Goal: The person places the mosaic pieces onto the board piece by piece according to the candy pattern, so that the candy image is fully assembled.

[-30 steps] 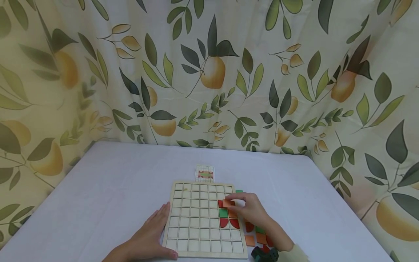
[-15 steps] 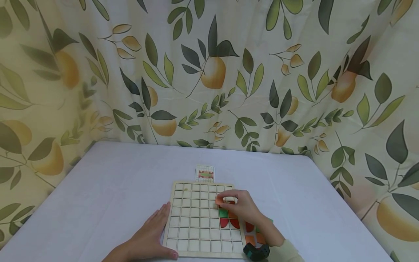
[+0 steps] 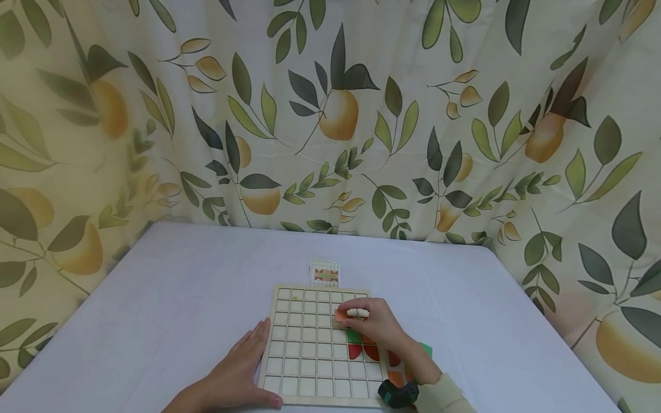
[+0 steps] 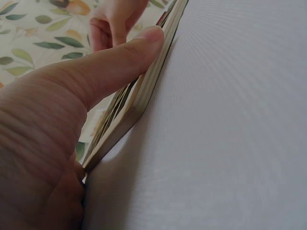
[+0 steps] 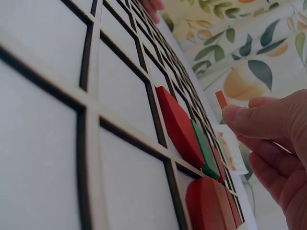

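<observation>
A wooden grid board (image 3: 304,350) lies on the table. My right hand (image 3: 378,324) is above its right part and pinches an orange square tile (image 3: 339,315) between thumb and fingers; the right wrist view shows this tile (image 5: 221,99) edge-on, clear of the board. Below the hand, a green tile (image 3: 353,336) and red rounded tiles (image 3: 354,351) sit in the board's cells, and orange ones are partly covered by the fingers. At the board's left side rests my left hand (image 3: 234,373), fingers extended along the edge, its thumb (image 4: 139,45) on the front rim.
Behind the board lies a small pattern card (image 3: 325,274) with a red, orange and green design. Loose tiles, among them an orange one (image 3: 396,378) and a green one (image 3: 426,349), lie right of the board, partly under my right forearm. A leaf-patterned curtain (image 3: 310,155) surrounds the table.
My right hand has moved left over the board with the orange tile, from above the red tile to the cells further left. The left hand has stayed in place.
</observation>
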### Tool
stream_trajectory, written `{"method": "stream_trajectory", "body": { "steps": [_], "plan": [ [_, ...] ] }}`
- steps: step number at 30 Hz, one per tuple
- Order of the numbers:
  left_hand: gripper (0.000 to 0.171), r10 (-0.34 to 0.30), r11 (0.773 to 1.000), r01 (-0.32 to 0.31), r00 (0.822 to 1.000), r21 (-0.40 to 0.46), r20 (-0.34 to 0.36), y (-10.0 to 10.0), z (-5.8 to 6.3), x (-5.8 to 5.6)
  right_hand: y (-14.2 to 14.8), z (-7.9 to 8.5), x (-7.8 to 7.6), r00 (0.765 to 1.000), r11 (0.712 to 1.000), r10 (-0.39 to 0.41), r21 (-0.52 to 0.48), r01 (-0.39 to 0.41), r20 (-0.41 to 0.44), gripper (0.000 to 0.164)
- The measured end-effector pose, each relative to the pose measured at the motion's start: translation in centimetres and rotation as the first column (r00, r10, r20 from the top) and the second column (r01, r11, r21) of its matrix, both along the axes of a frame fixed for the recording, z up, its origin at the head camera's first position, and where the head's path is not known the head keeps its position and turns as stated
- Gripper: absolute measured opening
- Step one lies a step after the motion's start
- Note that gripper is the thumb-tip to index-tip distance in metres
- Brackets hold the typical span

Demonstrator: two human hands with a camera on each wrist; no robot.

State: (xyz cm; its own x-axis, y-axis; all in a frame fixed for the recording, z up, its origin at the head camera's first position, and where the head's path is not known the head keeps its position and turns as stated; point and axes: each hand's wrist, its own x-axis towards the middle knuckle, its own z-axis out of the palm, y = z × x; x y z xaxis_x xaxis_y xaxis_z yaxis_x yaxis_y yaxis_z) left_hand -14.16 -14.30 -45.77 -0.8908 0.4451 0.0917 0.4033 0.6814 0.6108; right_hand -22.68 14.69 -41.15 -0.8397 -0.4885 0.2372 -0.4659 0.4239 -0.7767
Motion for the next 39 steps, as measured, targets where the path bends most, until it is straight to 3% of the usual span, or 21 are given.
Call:
{"method": "stream_trajectory", "body": {
  "steps": [4,10,39],
  "plan": [
    [0.13,0.0,1.0,0.0,1.0,0.002,-0.001,0.0,0.0,0.0,0.3,-1.6,-1.1,1.0,1.0,-0.002,0.031,0.002,-0.007,0.023],
    [0.13,0.01,1.0,-0.01,1.0,0.001,0.002,0.1,-0.1,0.0,0.3,-2.4,-1.4,1.0,0.998,0.003,0.064,-0.003,-0.01,0.022],
    [0.13,0.01,1.0,-0.01,1.0,0.009,0.009,0.0,0.1,0.0,0.3,-2.3,-1.5,0.997,0.994,0.043,0.096,-0.049,0.064,0.022]
  ]
}}
